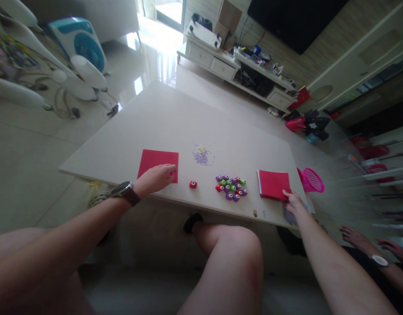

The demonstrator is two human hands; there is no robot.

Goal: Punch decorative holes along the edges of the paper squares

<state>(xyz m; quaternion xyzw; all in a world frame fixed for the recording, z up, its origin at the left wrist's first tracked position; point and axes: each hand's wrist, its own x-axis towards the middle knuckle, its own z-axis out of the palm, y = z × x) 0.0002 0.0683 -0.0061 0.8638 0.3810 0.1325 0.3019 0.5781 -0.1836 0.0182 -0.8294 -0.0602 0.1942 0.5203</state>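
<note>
A red sheet (pixel 155 161) lies flat on the bench (pixel 175 118), under and just left of the fingers of the left hand (pixel 160 175). Those fingers are bent and close together over its right part; whether they pinch anything, I cannot tell. A red stack (pixel 274 183), with a pale edge along its left side, lies under the fingertips of the right hand (pixel 293 201), which touch its near right corner. The gap between these fingers is narrow, but I cannot tell whether they grip the corner.

Just right of the left fingers sits a single red block (pixel 193 184) with an eye-like dot. Farther right, between the two hands, is a cluster of blocks (pixel 233 188) in purple, green and red, many showing the same dots. Beyond the red block and slightly right of it, a scatter of tiny purple and yellow bits (pixel 201 156) is spread out, well apart from both hands' fingers.

Past the right fingers, a pink basket (pixel 312 180) shows beyond the bench's end. Well to the right of those fingers are another person's hands (pixel 355 238), away from the bench.
</note>
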